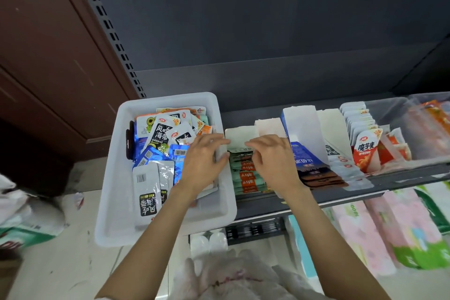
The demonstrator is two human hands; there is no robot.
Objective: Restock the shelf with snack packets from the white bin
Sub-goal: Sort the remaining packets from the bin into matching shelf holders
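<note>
The white bin (114,178) sits at the shelf's left end, full of mixed snack packets (158,136) in white, blue and black. Just right of it, a row of green-and-orange packets (246,178) stands in an open carton on the dark shelf (341,192). My left hand (204,161) and right hand (272,158) meet over the back of that row. The fingers of both hands pinch the top green-and-orange packet at its pale upper edge. Which part of the packet sits below the fingers is hidden.
Further right on the shelf stand a blue carton (306,153), white packets (345,168) and red-and-white packets (365,151) in clear dividers. Tissue packs (389,231) fill the lower shelf. A brown cabinet (48,56) stands at the left. White plastic bags (231,275) lie on the floor below.
</note>
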